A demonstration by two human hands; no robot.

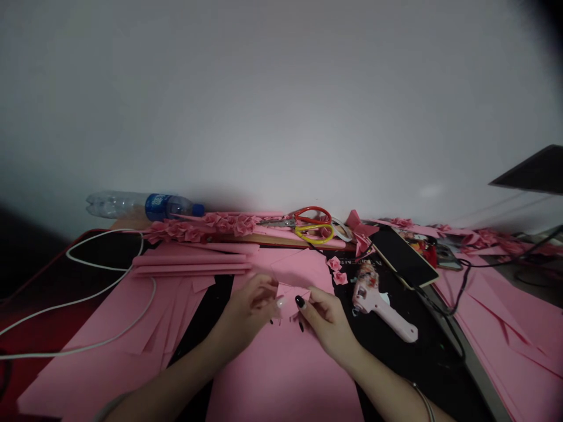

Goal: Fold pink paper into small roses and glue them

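Observation:
Between my two hands is a small folded piece of pink paper, held just above a large pink sheet. My left hand pinches its left side with thumb and fingers. My right hand grips its right side, the dark-nailed thumb lying on top of the paper. The fingertips beneath the paper are partly hidden. Two small pink paper roses lie just beyond my right hand. To its right rests a pale pink glue gun, its nozzle end stained.
Pink sheets and rolled paper tubes lie at left, near a white cable. Along the wall are a plastic bottle, scissors and several paper roses. A phone, black cables and more pink paper occupy the right.

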